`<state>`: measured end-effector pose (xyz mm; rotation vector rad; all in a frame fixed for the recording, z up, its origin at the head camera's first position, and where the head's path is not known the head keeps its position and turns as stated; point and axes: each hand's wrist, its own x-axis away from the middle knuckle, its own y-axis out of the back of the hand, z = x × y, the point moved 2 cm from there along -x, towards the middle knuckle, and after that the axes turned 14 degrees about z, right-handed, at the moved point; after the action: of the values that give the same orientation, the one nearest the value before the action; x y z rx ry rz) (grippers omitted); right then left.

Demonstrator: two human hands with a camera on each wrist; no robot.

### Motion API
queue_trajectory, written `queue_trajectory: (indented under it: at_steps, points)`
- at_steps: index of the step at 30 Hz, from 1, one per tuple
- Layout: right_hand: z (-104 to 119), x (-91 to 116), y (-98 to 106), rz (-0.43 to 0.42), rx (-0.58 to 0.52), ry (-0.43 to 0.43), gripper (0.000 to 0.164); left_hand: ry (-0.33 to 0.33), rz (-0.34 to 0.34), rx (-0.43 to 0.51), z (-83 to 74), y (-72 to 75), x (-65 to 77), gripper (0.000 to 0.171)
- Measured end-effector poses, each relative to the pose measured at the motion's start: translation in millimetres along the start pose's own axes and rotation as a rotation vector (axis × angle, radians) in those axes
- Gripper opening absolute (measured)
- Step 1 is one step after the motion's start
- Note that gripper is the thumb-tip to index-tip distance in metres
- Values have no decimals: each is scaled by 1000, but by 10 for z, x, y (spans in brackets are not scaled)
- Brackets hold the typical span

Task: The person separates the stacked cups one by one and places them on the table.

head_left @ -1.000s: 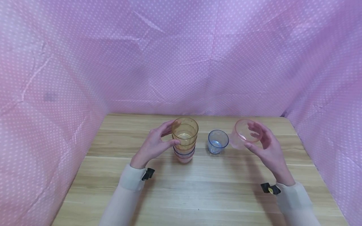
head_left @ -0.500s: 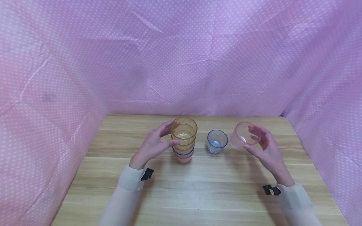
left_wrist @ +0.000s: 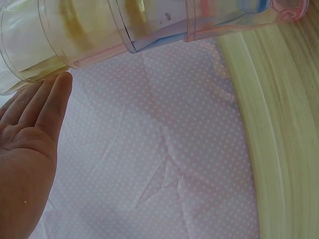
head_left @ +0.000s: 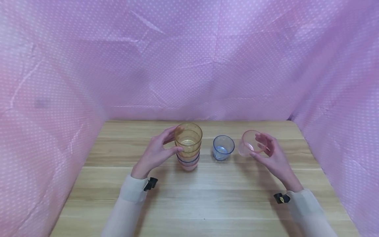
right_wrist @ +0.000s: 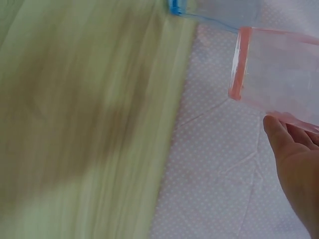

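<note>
My left hand [head_left: 157,149] grips the yellow cup [head_left: 188,136] at the top of a nested stack, thumb on the near side and fingers behind. Below it in the stack come another yellowish rim, a blue-rimmed cup [left_wrist: 159,22] and a pink cup [head_left: 189,168] at the bottom. To the right, my right hand [head_left: 273,159] holds a clear pink cup [head_left: 245,148] between thumb and fingers, upright with its mouth up. Its base is above the tabletop in the right wrist view [right_wrist: 279,74]. A single clear blue cup [head_left: 223,148] stands upright between stack and pink cup.
The wooden table [head_left: 189,204] has its far edge just behind the cups. Pink polka-dot cloth [head_left: 177,65] hangs behind it and at both sides. The blue cup stands close to the left of the held pink cup.
My right hand has lowered the pink cup and brought it a little left, toward the blue cup. My left hand stays on the stack. The head view has shifted slightly.
</note>
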<state>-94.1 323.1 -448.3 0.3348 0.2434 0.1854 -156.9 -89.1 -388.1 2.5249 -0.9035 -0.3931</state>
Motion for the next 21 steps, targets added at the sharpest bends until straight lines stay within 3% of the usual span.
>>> queue_trajectory:
  at_steps: [21]
  points:
    - [-377, -108, -35, 81, 47, -197, 86, -5, -9, 12, -9, -9, -3, 75]
